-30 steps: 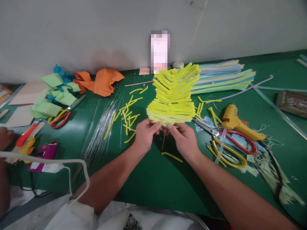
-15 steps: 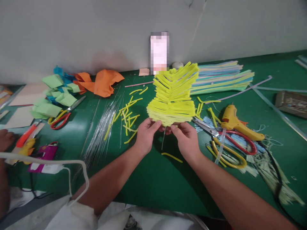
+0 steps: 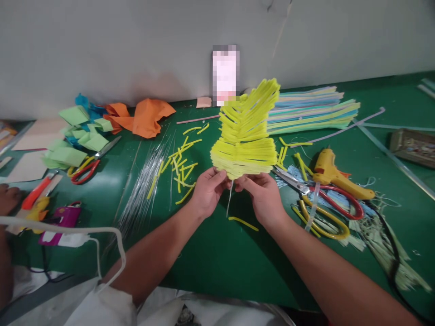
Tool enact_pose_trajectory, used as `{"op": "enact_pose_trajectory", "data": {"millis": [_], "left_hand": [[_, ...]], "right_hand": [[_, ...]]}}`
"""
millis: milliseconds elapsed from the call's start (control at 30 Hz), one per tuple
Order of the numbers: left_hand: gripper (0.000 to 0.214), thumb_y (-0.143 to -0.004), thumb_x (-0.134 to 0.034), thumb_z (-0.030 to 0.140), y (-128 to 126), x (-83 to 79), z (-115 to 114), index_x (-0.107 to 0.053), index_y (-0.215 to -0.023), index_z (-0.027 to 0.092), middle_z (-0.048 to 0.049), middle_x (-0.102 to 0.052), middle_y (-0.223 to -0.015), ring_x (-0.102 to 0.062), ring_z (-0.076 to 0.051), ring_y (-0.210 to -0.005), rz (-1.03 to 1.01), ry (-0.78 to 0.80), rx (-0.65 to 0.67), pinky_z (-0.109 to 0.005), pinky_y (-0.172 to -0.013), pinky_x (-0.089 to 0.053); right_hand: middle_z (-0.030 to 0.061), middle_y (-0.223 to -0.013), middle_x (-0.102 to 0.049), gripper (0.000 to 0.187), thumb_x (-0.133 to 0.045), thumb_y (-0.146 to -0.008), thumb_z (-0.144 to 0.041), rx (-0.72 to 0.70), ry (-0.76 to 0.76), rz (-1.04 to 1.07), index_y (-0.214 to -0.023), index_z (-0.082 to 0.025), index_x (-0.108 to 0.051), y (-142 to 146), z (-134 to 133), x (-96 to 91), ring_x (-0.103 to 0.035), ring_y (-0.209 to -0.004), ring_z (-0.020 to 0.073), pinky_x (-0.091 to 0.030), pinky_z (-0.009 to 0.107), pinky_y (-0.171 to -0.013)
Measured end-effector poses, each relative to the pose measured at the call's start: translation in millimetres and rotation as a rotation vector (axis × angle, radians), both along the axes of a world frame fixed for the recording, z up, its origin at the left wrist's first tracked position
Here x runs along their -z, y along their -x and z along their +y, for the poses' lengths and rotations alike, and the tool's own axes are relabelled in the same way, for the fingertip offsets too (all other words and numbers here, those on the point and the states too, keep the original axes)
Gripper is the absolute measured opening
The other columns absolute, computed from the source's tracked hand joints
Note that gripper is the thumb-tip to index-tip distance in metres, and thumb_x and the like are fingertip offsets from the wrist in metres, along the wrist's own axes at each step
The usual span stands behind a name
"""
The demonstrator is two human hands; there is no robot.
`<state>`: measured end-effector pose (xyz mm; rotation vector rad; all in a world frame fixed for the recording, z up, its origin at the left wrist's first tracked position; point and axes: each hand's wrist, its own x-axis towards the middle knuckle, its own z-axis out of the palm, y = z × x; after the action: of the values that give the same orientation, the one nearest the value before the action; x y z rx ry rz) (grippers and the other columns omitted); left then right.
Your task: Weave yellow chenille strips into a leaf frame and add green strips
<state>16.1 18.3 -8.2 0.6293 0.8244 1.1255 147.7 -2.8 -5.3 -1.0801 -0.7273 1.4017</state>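
A yellow pipe-cleaner piece [image 3: 246,131], built of many fuzzy strips fanned out like a leaf, stands upright above the green table [image 3: 217,253]. My left hand [image 3: 208,190] pinches its lower left edge with closed fingers. My right hand [image 3: 263,194] pinches the lower right edge in the same way. A thin wire stem [image 3: 230,199] hangs down from the piece between the two hands. A short yellow strip [image 3: 243,222] lies on the table just below my right hand.
Cut yellow strips [image 3: 181,170] and thin wires [image 3: 142,190] lie to the left. A yellow glue gun [image 3: 331,174] and red-and-yellow scissors [image 3: 322,206] sit to the right. Long pastel strips [image 3: 316,111] are stacked at the back. Paper scraps [image 3: 84,136] and another person's hand [image 3: 8,197] are far left.
The top of the yellow piece has tilted up and a little to the right. Both hands stay pinched at its base, shifted slightly.
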Motion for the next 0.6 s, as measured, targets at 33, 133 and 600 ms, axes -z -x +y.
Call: {"op": "enact_pose_trajectory", "data": {"millis": [33,133,600], "left_hand": [[0.034,-0.066,-0.083,0.040,-0.2,-0.2,0.0,-0.064,-0.080,0.015,0.0011,-0.061,-0.069,-0.052,-0.008,-0.058,-0.003,0.002,-0.004,-0.023,-0.060,-0.045],[0.035,-0.067,-0.083,0.040,-0.3,-0.7,0.8,-0.063,-0.082,0.015,0.0014,-0.061,-0.070,-0.051,-0.008,-0.058,-0.024,0.015,-0.012,-0.023,-0.060,-0.044],[0.033,-0.073,-0.079,0.040,2.6,-1.1,3.0,-0.061,-0.076,0.013,0.0006,-0.056,-0.062,-0.052,-0.009,-0.057,-0.081,0.055,0.175,-0.022,-0.058,-0.042]], "right_hand": [[-0.0005,-0.072,-0.069,0.024,-0.083,-0.065,-0.034,0.018,0.000,-0.013,-0.080,-0.020,-0.069,0.4,-0.4,0.1,-0.060,-0.059,0.0117,-0.053,0.028,-0.060],[-0.0014,-0.073,-0.068,0.030,-0.085,-0.061,-0.035,0.046,-0.004,-0.028,-0.080,-0.022,-0.066,1.7,-1.4,0.1,-0.062,-0.062,0.0127,-0.054,0.028,-0.060],[-0.0009,-0.068,-0.069,0.015,-0.075,-0.076,-0.038,-0.033,-0.087,-0.053,-0.076,-0.023,-0.071,1.4,-6.0,-4.3,-0.065,-0.064,0.0155,-0.056,0.033,-0.070]]}}
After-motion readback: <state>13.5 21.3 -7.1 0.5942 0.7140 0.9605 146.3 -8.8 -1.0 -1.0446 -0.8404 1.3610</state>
